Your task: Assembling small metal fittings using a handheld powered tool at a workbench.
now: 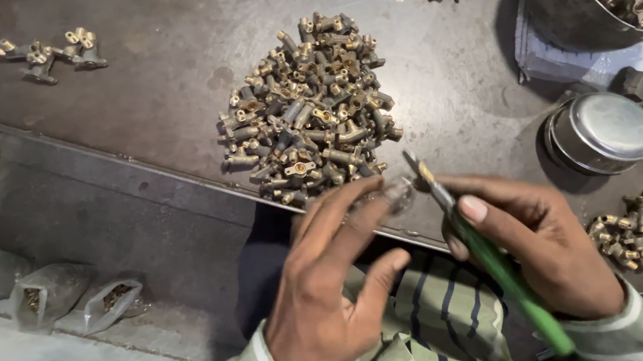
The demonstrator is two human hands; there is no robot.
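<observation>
Right hand grips green-handled tool, its long axis pointing up-left at a small part pinched in left hand's fingertips (blurred); fittings pile just beyond.

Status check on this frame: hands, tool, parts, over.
Right hand grips green-handled tool. Left hand pinches small blurred part at tool tip. Brass fittings pile just beyond; nothing between.

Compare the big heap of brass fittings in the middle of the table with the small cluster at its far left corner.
The big heap of brass fittings holds many pieces stacked on one another; the small cluster has only a few lying flat in a row. The heap sits near the table's front edge, just beyond the left hand and the right hand, which holds a green-handled tool; the cluster lies far from both. Both are dull brass pieces of similar shape.
</observation>
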